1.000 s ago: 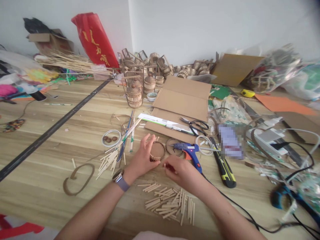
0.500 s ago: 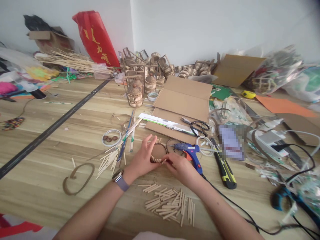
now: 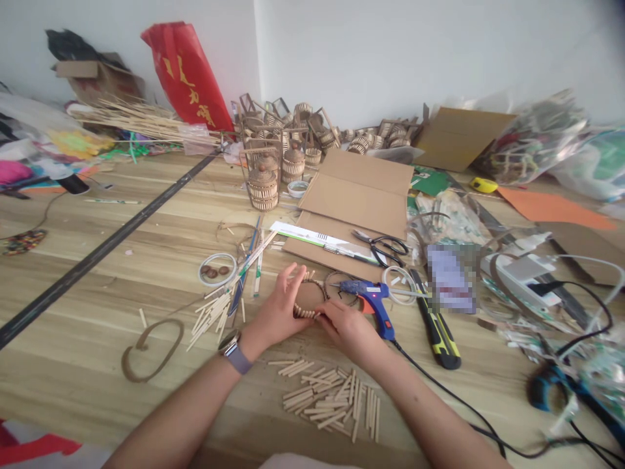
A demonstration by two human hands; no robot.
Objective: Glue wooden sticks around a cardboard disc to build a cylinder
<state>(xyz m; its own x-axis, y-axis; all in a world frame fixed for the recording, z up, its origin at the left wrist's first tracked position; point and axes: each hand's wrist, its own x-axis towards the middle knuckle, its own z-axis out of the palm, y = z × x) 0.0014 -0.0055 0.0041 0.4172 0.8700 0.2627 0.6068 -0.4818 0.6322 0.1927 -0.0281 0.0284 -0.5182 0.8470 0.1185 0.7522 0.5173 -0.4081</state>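
Here, the left hand (image 3: 276, 305) spreads thumb and fingers around the left side of a stick-rimmed ring (image 3: 305, 314) — left of the blue glue gun (image 3: 372, 301), beyond the loose sticks (image 3: 336, 398) — while the right hand (image 3: 349, 327) has its fingers pinched together on a small stick (image 3: 318, 316) at the ring's near right edge.

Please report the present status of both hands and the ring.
Left hand around ring. Right hand pinching stick at ring's near right edge. Glue gun close by, right of ring.

left grip (image 3: 276, 303) curved, right grip (image 3: 346, 324) pinched
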